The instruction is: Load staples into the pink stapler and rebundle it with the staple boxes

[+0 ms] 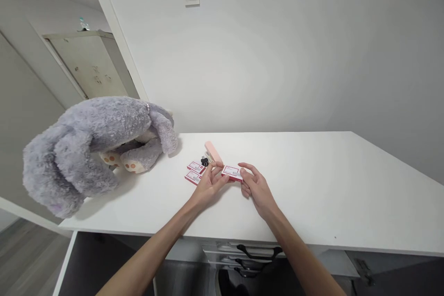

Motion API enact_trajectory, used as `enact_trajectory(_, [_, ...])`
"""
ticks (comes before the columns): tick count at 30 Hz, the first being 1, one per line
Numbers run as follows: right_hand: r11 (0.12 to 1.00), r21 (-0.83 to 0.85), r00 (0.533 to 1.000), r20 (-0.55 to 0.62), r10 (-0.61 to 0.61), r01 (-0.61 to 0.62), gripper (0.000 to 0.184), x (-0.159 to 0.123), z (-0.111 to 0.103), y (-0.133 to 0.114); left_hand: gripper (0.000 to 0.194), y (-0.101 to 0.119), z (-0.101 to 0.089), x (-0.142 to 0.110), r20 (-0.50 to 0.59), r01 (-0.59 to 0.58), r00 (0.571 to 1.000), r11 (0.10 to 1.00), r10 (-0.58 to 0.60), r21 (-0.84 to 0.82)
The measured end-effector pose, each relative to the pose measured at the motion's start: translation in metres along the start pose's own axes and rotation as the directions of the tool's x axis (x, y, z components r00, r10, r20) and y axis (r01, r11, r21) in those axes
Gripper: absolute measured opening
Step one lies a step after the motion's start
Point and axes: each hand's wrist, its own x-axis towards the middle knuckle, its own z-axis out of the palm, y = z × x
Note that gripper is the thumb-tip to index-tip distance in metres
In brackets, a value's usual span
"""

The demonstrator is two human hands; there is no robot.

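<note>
A small red-and-white box is held between my two hands, just above the white tabletop. My left hand grips its left end with thumb and fingers. On its right end, my right hand closes with the thumb on top. Two similar boxes lie to the left of my left hand, an upper box and a lower box. Behind my left fingers rests a pink stapler-like object, its near end partly hidden. A small black item sits beside it, too small to make out.
A large grey-purple plush toy slumps on the left of the white table. A wall runs along the back edge. Drawers with black handles are below the front edge.
</note>
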Motion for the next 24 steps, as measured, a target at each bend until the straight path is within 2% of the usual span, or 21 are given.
enact_trajectory(7, [0.991, 0.086, 0.987, 0.131, 0.09, -0.102, 0.056, -0.001, 0.001, -0.002, 0.044, 0.008, 0.004, -0.002, 0.019, 0.08, 0.997, 0.992, -0.079, -0.097])
enact_trajectory(10, [0.984, 0.131, 0.989, 0.094, 0.112, -0.124, 0.06, -0.001, 0.002, -0.005, 0.045, 0.008, 0.005, -0.005, 0.023, 0.08, 0.997, 0.992, -0.078, -0.093])
enact_trajectory(13, [0.978, 0.181, 0.995, 0.038, 0.097, -0.102, 0.06, -0.001, 0.002, -0.008, 0.049, 0.009, 0.0, -0.016, 0.002, 0.074, 0.997, 0.997, -0.074, -0.011])
enact_trajectory(16, [0.981, 0.181, 0.998, 0.025, 0.063, -0.067, 0.055, -0.001, 0.002, -0.01, 0.053, 0.018, -0.011, -0.037, -0.016, 0.139, 0.99, 0.98, -0.138, 0.144])
enact_trajectory(18, [0.985, 0.161, 0.997, 0.03, 0.064, -0.068, 0.054, -0.003, 0.002, -0.01, 0.053, 0.029, -0.022, -0.053, -0.077, 0.171, 0.985, 0.954, -0.156, 0.246])
enact_trajectory(21, [0.989, 0.131, 0.997, 0.044, 0.068, -0.073, 0.052, -0.005, 0.002, -0.009, 0.052, 0.046, -0.044, -0.075, -0.159, 0.145, 0.983, 0.907, -0.087, 0.397])
enact_trajectory(24, [0.992, 0.109, 0.997, 0.054, 0.062, -0.068, 0.05, -0.006, 0.003, -0.009, 0.046, 0.058, -0.072, -0.089, -0.157, 0.102, 0.987, 0.825, -0.016, 0.556])
